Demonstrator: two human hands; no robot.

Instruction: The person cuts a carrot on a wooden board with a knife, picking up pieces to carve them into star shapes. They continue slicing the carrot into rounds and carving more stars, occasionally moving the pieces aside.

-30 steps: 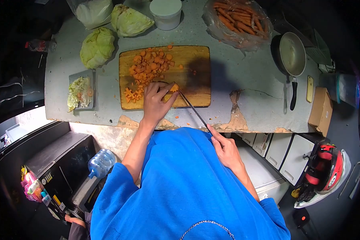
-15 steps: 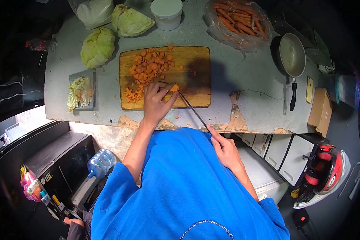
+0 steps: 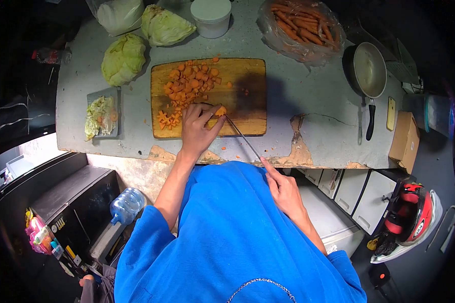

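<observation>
Between thumb and fingers, my left hand (image 3: 196,126) pinches a carrot piece (image 3: 221,111) near the front of the wooden cutting board (image 3: 247,73). My right hand (image 3: 284,189) grips a knife (image 3: 244,137) at the table's front edge. The slim blade slants up and left, its tip at the carrot piece. Sliced carrot rounds (image 3: 189,81) are heaped on the board's left half. Small flower-shaped carrot cuts (image 3: 169,120) lie left of my left hand, close to the board's edge. The knife's handle is mostly hidden in my right hand.
Cabbages (image 3: 124,59), a lidded white tub (image 3: 211,19) and a plastic bag of carrots (image 3: 306,28) stand at the back. A tray of scraps (image 3: 103,117) is at left. A frying pan (image 3: 369,70), a phone (image 3: 391,113) and a cardboard box (image 3: 404,139) sit at right.
My right hand and the knife have shifted very slightly; the tip stays at the carrot piece. My left hand is in the same place. At lower left, another person's hand has moved slightly down.
</observation>
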